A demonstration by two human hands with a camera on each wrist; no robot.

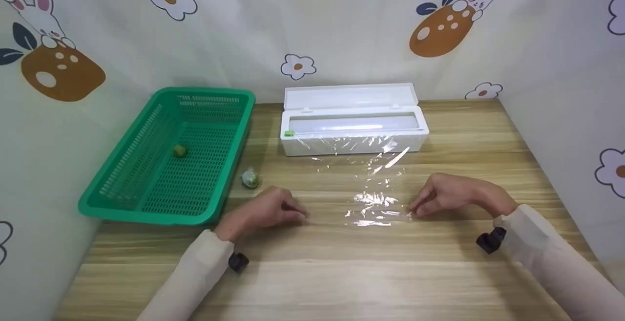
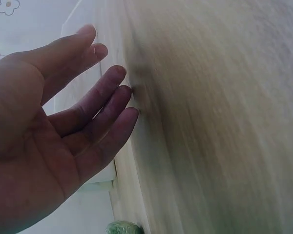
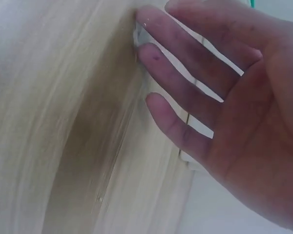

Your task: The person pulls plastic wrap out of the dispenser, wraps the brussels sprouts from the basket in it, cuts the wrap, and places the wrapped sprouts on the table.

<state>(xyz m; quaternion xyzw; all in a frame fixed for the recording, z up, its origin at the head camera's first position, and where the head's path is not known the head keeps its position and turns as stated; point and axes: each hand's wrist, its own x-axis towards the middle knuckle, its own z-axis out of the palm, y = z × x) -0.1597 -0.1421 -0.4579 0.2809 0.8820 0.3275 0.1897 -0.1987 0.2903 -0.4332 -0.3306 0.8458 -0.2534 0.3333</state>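
Note:
A sheet of clear cling film [image 1: 376, 199] stretches from a white dispenser box [image 1: 354, 145] toward the front, low over the table. My left hand [image 1: 266, 208] pinches its front left corner between thumb and forefinger; the other fingers are loosely bent in the left wrist view. At the opposite corner, my right hand [image 1: 447, 195] pinches the film, with its lower fingers spread in the right wrist view. Beside my left hand lies a small round green thing wrapped in film [image 1: 250, 178]. The dispenser's lid [image 1: 349, 97] stands raised, showing the film roll [image 1: 354, 123] inside.
A green plastic basket [image 1: 222, 199] stands at the left, close to my left forearm, with one small round greenish thing [image 1: 180, 151] inside. A green slider [image 1: 289, 134] sits at the left end of the dispenser's cutter rail. Patterned cloth [image 1: 234, 32] hangs behind the wooden table [image 1: 342, 282].

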